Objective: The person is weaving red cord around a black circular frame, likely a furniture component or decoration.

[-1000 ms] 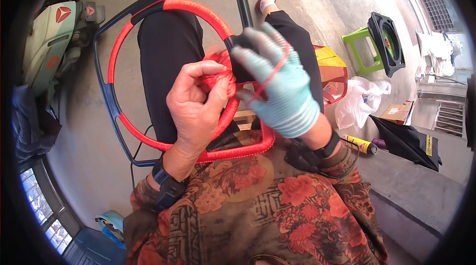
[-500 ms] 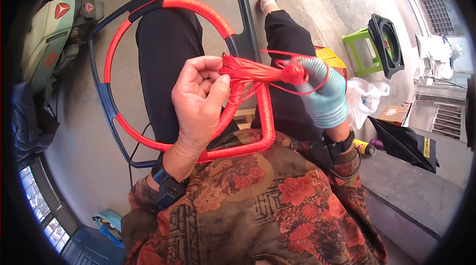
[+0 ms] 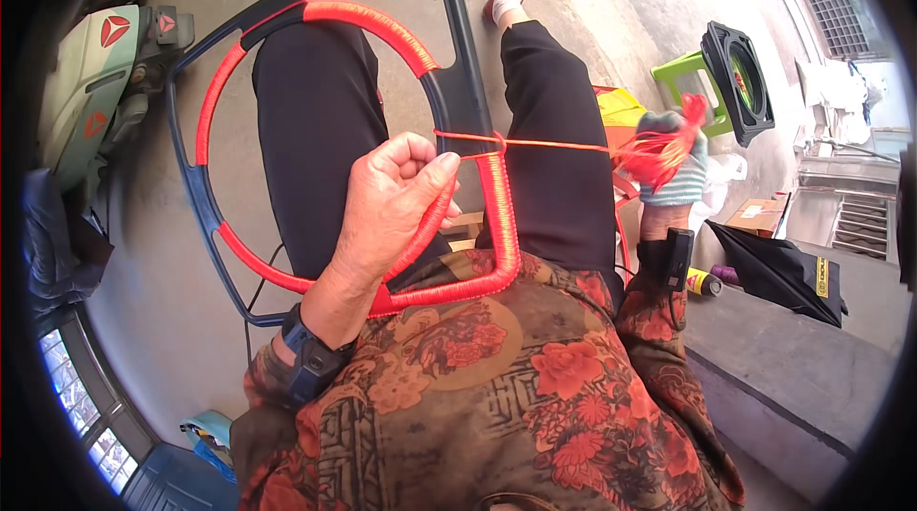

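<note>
A dark plastic steering-wheel frame (image 3: 449, 100), mostly wrapped in red cord, rests on my lap over black trousers. My left hand (image 3: 396, 205), bare, with a dark watch on the wrist, grips the wrapped rim near its lower right. A taut strand of red cord (image 3: 544, 143) runs from a knot on the rim out to the right. There my right hand (image 3: 673, 172), in a pale blue glove, is closed on a bundle of red cord (image 3: 659, 153) and holds the strand tight.
A green stool (image 3: 683, 72) carrying a black square speaker (image 3: 735, 81) stands to the right. Near it are a yellow object (image 3: 619, 108), a cardboard box (image 3: 755, 217) and a black bag (image 3: 778, 267). A pale green scooter (image 3: 91, 91) stands at the left. The concrete floor (image 3: 592, 5) lies ahead.
My right hand has pulled away from the rim to the right, drawing the red cord out taut. My left hand has shifted from the cord to gripping the rim.
</note>
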Tool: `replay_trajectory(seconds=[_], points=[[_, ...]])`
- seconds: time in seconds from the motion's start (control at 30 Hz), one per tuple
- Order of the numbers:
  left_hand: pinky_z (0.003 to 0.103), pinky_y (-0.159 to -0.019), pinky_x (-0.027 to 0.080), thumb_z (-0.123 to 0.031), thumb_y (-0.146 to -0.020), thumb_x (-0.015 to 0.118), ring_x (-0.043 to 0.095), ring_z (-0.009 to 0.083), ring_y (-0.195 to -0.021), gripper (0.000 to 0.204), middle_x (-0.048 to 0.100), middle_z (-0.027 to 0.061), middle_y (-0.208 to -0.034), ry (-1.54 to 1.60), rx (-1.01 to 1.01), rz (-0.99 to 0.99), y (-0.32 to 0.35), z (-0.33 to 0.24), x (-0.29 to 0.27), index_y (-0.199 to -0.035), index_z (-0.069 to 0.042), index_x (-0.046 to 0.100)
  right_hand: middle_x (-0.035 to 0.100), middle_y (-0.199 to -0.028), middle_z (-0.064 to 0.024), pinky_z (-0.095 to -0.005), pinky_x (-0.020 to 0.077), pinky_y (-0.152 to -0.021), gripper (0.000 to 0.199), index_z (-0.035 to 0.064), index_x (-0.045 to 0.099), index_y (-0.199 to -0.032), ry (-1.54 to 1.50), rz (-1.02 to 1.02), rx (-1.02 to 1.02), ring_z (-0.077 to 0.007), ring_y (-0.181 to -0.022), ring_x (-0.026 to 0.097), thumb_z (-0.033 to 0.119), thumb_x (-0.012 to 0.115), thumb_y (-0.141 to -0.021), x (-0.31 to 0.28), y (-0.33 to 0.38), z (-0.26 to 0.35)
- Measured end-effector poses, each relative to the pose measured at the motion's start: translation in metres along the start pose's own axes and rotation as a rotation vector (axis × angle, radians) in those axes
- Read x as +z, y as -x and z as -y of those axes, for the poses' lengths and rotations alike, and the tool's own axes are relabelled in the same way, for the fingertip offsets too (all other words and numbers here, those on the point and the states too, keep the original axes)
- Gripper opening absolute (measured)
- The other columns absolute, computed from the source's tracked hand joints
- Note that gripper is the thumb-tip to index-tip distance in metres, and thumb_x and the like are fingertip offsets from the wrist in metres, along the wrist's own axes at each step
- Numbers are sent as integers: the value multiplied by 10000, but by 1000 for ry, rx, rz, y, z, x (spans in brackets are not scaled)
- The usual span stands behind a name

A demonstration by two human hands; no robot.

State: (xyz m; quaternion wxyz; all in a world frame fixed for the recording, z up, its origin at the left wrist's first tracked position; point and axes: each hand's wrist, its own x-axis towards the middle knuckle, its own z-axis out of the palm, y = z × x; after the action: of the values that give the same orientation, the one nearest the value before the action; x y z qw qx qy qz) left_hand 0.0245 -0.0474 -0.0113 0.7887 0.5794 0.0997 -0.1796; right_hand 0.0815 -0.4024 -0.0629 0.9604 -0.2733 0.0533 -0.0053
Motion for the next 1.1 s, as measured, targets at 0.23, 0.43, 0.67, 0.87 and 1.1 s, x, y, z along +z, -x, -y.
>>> replay_trajectory(seconds=[0.23,0.43,0.67,0.87,1.1], points=[[221,-561,540,-87,-910,619,629,109,-667,291,632,78,-890,77,104,-17,2,1,4,-1166,-1,510,577,-708,-21,-252,482,-606,315,7,583,-1079,748,214,513,-112,-608,568,278,611,-922,103,14,-83],[234,-570,555,-63,-906,624,650,132,-696,263,651,106,-955,86,131,-31,2,2,1,-1143,-15,520,601,-693,-6,-241,469,-568,181,36,620,-910,1090,317,753,-94,-583,567,215,644,-900,103,20,-79],[259,-572,572,-50,-913,622,684,182,-674,125,676,127,-850,162,10,16,1,5,-1,-1002,-33,536,637,-972,-135,-332,516,-705,329,60,504,-848,150,242,425,-222,-806,602,364,573,-953,98,20,-104],[278,-551,578,-137,-933,614,685,208,-628,125,674,160,-822,363,-73,95,1,4,-4,-960,-36,544,411,-652,5,-242,398,-489,358,127,438,-750,-9,362,542,-135,-596,408,372,456,-1010,94,11,-105],[284,-529,578,-149,-935,608,678,217,-591,128,673,163,-806,356,-115,84,0,6,-6,-932,-35,550,553,-730,-66,-265,494,-511,357,84,582,-885,148,-17,528,-184,-600,510,424,518,-971,84,9,-90]])
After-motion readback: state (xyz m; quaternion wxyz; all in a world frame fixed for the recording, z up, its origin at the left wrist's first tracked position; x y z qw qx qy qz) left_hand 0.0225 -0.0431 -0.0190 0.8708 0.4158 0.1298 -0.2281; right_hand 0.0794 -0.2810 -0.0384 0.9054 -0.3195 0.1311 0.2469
